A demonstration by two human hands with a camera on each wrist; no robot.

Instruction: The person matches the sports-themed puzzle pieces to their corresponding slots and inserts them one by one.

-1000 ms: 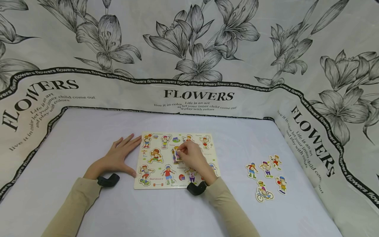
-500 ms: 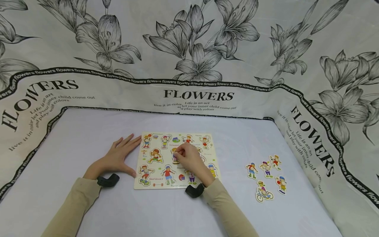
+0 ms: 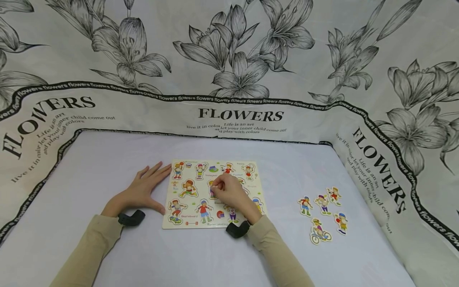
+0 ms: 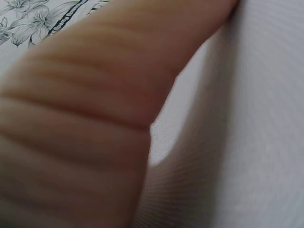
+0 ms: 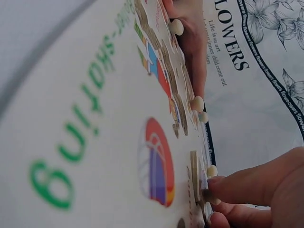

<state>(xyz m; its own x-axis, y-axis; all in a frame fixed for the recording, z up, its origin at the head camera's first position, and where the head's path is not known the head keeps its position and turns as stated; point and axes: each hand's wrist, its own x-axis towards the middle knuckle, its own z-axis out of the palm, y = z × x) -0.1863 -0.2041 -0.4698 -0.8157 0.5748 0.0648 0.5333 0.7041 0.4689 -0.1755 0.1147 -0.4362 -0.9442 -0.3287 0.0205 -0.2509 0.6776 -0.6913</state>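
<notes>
A wooden peg puzzle board with printed sports figures lies on the table. At its left edge my left hand rests with spread fingers and thumb, fingertips right at the border; the left wrist view shows mostly skin and white cloth. Over the middle of the board my right hand pinches a puzzle piece, a figure largely covered by the fingers. In the right wrist view, thumb and fingers close in on its small knob, low against the board. Other knobbed figures sit on the board around it.
Several loose figure pieces lie on the white cloth to the right, among them a cyclist, a blue-capped figure and a green-booted figure. A flower-printed cloth stands behind and along both sides.
The puzzle piece, tilted above the board a second ago, has come down flat against its middle with my right hand. My left hand has stayed in place.
</notes>
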